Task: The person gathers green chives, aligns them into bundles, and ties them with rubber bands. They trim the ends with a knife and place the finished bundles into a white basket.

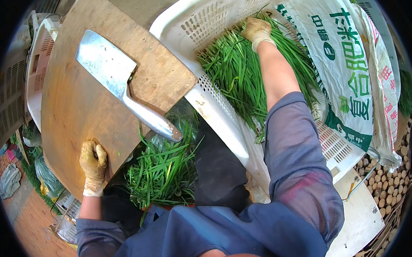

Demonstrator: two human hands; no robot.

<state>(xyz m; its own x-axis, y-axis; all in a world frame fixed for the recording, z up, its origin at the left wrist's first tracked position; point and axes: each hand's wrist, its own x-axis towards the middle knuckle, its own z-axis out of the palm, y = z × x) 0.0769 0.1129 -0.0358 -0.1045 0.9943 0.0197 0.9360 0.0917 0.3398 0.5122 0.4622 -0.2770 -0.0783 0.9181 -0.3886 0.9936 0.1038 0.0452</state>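
Observation:
My right hand [258, 30], in a stained, pale glove, reaches into a white perforated plastic basket [200, 100]. Its fingers are curled around leaves at the far end of a thick layer of garlic chives [243, 71]; the fingertips are hidden. On the near edge of a wooden board [65, 112] rests my left hand [93, 161], also gloved, with fingers folded in and nothing visible in them. A cleaver [105, 63] with a metal handle lies flat on the board, apart from both hands. The handle's end juts past the board's right edge.
Loose green leaves [162, 171] are heaped below the board, near my lap. A white woven sack [333, 54] bearing writing drapes over the basket's right side. Cut log ends [389, 184] are stacked at right. Another white crate [39, 66] stands left of the board.

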